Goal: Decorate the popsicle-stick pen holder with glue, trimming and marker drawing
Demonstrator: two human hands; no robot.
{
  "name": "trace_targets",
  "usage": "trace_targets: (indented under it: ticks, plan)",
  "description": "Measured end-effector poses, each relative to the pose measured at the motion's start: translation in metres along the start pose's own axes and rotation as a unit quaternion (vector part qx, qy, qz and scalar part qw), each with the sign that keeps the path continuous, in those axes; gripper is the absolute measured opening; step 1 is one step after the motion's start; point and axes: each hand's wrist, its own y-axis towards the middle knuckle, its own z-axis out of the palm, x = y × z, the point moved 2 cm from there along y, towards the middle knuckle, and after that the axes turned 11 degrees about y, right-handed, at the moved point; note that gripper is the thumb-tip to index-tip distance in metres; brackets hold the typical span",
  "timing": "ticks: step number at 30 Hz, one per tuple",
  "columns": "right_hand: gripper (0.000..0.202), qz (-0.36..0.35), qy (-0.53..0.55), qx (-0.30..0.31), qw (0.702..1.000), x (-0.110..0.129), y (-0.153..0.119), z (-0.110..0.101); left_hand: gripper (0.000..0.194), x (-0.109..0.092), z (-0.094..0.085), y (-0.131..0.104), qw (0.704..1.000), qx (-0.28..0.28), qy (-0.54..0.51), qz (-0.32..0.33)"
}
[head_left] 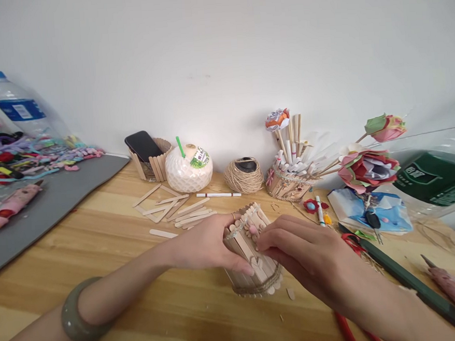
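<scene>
My left hand (217, 246) is wrapped round a small craft-stick pot (244, 250), which leans on the wooden table. Twine circles the pot's base, and a paler trim edges its rim. Pale heart-shaped pieces (256, 263) sit low on its front, beneath a small flower (254, 230) with a pink centre and wooden petals. At that flower's lower right, the fingers of my right hand (306, 248) are pinched together against the pot. Whatever lies between those fingertips is hidden.
Loose craft sticks (193, 214) lie behind my left hand. Along the wall stand a phone (142, 146) in a stick holder, a white coconut (189, 169), a twine ball (243, 176) and a pot of paper flowers (288, 183). Glue guns (454, 292) and red-handled scissors (344, 328) lie about.
</scene>
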Motion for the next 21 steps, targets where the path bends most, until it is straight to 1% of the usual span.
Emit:
trace_targets:
  ticks: [5, 10, 14, 18, 21]
  plan:
    - [0.024, 0.006, 0.019, -0.001, 1.0, -0.003, 0.001, 0.0, 0.042, 0.001, 0.0, 0.001, 1.0, 0.001, -0.001, -0.002]
    - [0.027, -0.02, 0.025, -0.017, 0.999, -0.001, 0.0, -0.001, 0.045, 0.003, -0.001, 0.002, 1.0, 0.009, -0.016, -0.002]
    - [0.026, -0.037, 0.064, -0.041, 0.996, -0.002, 0.0, 0.001, 0.049, 0.003, -0.001, 0.002, 1.0, 0.01, -0.015, -0.006]
    - [0.026, -0.047, 0.102, -0.053, 0.992, -0.009, -0.001, 0.006, 0.046, 0.004, -0.001, 0.002, 1.0, 0.017, -0.017, -0.002]
    - [0.021, -0.033, 0.133, -0.071, 0.988, -0.013, -0.001, 0.011, 0.043, 0.004, -0.001, 0.002, 1.0, 0.014, -0.015, 0.0]
